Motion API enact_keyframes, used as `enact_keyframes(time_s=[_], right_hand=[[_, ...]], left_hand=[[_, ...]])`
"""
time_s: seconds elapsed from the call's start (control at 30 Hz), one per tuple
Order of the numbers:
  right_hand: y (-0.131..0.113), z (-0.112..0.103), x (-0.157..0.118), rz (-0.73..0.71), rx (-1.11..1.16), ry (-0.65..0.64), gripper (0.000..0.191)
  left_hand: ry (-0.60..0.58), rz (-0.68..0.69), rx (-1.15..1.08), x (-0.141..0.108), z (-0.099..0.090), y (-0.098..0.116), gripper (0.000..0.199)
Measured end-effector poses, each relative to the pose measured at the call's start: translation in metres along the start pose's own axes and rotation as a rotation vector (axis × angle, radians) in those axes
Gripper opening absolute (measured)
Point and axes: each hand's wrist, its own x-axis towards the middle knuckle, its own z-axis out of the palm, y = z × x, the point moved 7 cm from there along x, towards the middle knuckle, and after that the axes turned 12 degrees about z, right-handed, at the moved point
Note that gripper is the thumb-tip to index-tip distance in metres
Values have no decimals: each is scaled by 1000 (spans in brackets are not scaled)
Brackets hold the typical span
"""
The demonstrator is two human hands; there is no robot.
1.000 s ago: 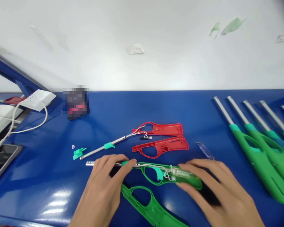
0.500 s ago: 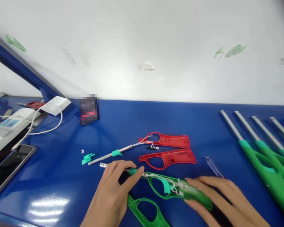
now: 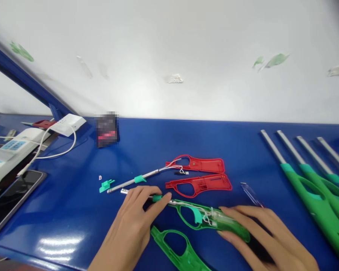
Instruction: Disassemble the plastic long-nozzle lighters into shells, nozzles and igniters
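A green gas lighter half (image 3: 214, 222) lies in front of me with its inside facing up, showing white wires, a turquoise trigger (image 3: 198, 215) and a clear fuel tank. My left hand (image 3: 138, 216) is closed, thumb and fingers pinching the lighter's metal tube near its turquoise collar (image 3: 157, 198). Around the handle's wide end, the thumb and fingers of my right hand (image 3: 267, 235) grip both edges. Nearer to me rests the other green shell half (image 3: 183, 258), partly cut off by the frame's bottom edge.
Behind are two red shell halves (image 3: 206, 184) and a loose metal tube (image 3: 132, 182) with wires. Several assembled green lighters (image 3: 313, 207) lie at right, near a clear plastic piece (image 3: 250, 194). A phone (image 3: 17, 199), power strip (image 3: 19, 145) and white cable occupy the left.
The view has shifted slightly. Both hands keep their grip on the green lighter, which looks nearly unchanged.
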Motion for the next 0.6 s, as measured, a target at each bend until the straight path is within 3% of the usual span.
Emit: enact_keyframes(time_s=[0.1,0.27,0.47,0.6], right_hand=[[1,-3,1,13,-10,-9,31],[-3,-5,6,10,32,-8,25],[-7,-6,9,29,84,0,22],[-7,-8,11,58,89,5,25]], left_hand=[[-55,-38,-10,-4,1,-1,79],[-1,-54,-13,1,-5,4,42],[73,81,-144,35,-7,36,27],[25,120,-219,54,3,55,20]])
